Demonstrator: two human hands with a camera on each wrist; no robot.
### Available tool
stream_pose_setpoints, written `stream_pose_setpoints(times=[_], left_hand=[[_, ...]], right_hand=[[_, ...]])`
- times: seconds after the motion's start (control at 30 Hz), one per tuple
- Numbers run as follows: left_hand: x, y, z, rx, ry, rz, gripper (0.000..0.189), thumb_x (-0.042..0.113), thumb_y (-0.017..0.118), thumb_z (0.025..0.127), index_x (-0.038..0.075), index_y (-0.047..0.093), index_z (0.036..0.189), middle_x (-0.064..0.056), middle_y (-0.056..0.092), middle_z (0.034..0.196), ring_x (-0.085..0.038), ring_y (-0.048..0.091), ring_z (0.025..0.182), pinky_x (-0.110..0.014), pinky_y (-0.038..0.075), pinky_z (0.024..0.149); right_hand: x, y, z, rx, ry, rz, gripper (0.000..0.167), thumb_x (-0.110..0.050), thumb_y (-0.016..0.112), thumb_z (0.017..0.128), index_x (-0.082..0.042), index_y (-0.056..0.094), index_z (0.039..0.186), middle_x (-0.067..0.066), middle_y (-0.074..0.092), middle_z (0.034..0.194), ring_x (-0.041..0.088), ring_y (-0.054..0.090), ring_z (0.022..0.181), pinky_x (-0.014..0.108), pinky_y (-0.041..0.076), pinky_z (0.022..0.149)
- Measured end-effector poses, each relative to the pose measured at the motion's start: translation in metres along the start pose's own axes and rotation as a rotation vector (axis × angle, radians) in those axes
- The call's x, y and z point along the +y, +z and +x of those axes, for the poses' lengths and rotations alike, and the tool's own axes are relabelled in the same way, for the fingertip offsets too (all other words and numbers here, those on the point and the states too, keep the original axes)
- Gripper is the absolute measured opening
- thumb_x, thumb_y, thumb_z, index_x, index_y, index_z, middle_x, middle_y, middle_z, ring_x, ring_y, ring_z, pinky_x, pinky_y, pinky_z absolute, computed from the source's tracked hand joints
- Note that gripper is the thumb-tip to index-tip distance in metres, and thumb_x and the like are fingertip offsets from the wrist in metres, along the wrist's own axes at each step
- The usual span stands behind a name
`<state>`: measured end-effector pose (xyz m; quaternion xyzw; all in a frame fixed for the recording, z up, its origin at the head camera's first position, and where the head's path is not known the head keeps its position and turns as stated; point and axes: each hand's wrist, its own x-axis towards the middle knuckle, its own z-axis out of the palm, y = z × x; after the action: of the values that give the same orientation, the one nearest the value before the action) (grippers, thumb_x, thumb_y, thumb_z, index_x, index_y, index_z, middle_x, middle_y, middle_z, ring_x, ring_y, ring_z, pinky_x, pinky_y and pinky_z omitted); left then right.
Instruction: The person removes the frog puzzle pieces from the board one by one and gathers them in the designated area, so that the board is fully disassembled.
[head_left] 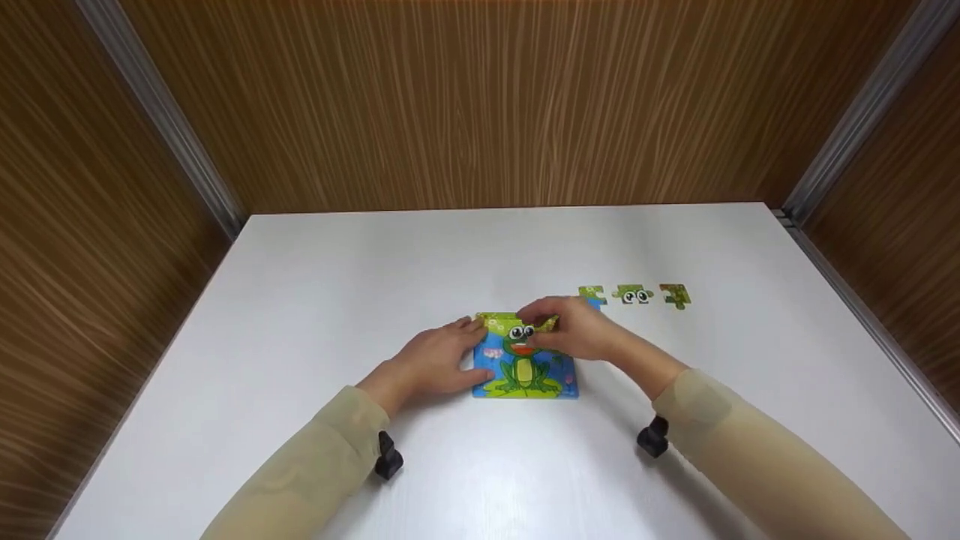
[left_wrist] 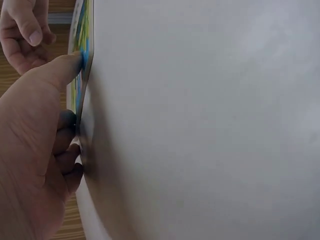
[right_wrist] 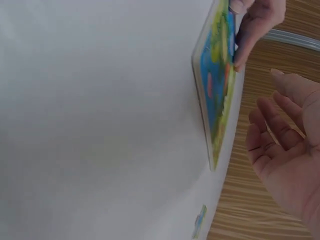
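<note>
Tabletop (head_left: 360, 259): white, glare (head_left: 517, 491) on your side
Wall (head_left: 465, 105): wood-grain, beyond far edge
Rails (head_left: 159, 112): metal, by far corners

Your left hand (head_left: 441, 358) reaches forward, thumb spread from its fingers; to its right, your right hand (head_left: 579, 330) hovers, fingers loosely bent, thumb apart from them.

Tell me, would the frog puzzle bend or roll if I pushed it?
The frog puzzle would probably stay stiff: it looks flat and board-like. With straight sides, it likely wouldn't roll. It might slide: the white tabletop looks smooth.
</note>
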<state>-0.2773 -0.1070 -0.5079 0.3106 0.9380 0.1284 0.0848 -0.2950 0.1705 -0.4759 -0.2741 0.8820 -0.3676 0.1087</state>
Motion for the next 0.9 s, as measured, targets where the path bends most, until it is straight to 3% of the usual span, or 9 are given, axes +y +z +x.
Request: stream_pose_setpoints(times=[0.43,0.9], left_hand=[[-0.001,0.0,-0.002,-0.036,0.027,0.077,0.085,0.063,0.05,0.103,0.007,0.036,0.165,-0.008,0.031,0.172,-0.028,0.029,0.159,-0.045,0.032,0.125],[-0.002,0.003,-0.003,-0.052,0.01,0.063,0.085,0.065,0.048,0.104,0.01,0.033,0.167,-0.006,0.028,0.173,-0.026,0.024,0.16,-0.046,0.03,0.126]], right_hand=[[0.019,0.02,0.016,-0.139,0.001,0.054,0.051,-0.019,0.086,0.091,-0.011,0.07,0.14,0.006,0.063,0.133,0.025,0.061,0.12,0.049,0.047,0.112],[0.02,0.022,0.017,-0.169,0.042,0.042,0.049,-0.018,0.086,0.092,-0.023,0.073,0.138,0.005,0.056,0.141,0.027,0.054,0.128,0.05,0.04,0.118]])
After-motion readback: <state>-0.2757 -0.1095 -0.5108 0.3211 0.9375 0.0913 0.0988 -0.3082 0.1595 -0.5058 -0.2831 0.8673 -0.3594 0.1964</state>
